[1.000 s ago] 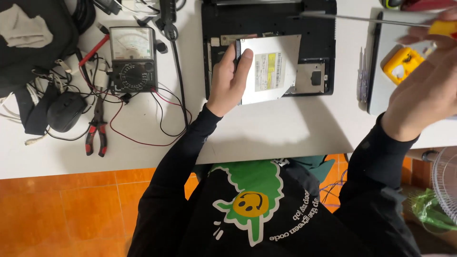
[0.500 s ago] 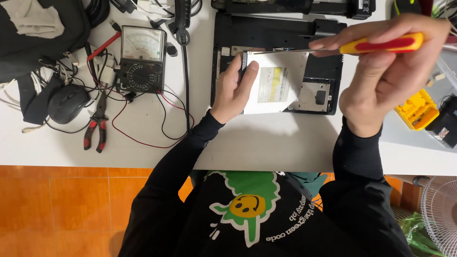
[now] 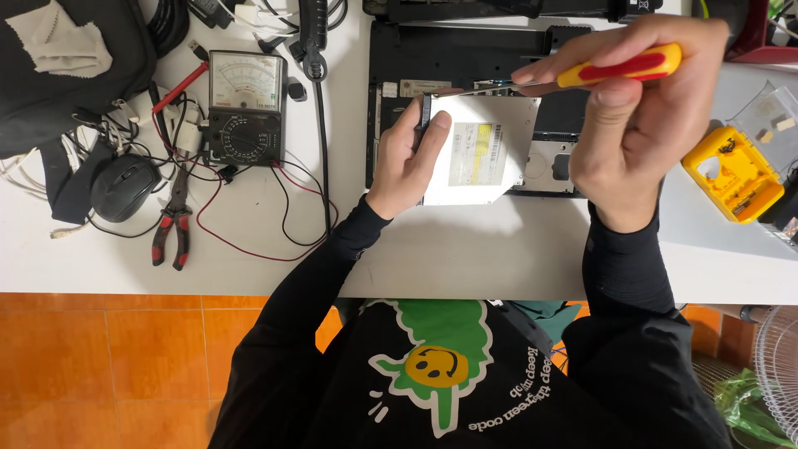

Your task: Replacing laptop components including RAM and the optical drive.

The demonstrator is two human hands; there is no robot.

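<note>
On the white table (image 3: 465, 258), a silver optical drive (image 3: 482, 154) lies across the open underside of a black laptop (image 3: 465, 58). The left hand (image 3: 407, 158) grips the drive's left edge, thumb on top and fingers curled under. The right hand (image 3: 640, 116) is closed around the red-and-yellow handle of a screwdriver (image 3: 619, 68), whose thin steel shaft runs left to the drive's top-left corner, just above the left fingertips.

To do this step well, the left hand should pin the drive flat so it cannot pivot, and the tip should sit square in the screw head before any turning; whether it is seated cannot be told, since the tip is too small to see. Light downward pressure and a straight shaft would likely spare the small screw from stripping.

The drive is a flat brushed-metal slab with a pale yellow-and-white label, its corners sharp. The laptop shell is matt black plastic with recessed bays. Left of it sit an analogue multimeter (image 3: 247, 108) with red and black leads, red-handled pliers (image 3: 172, 229), a black mouse (image 3: 123, 187) and a black bag (image 3: 58, 66). To the right lies a yellow plastic bit case (image 3: 731, 175).
</note>
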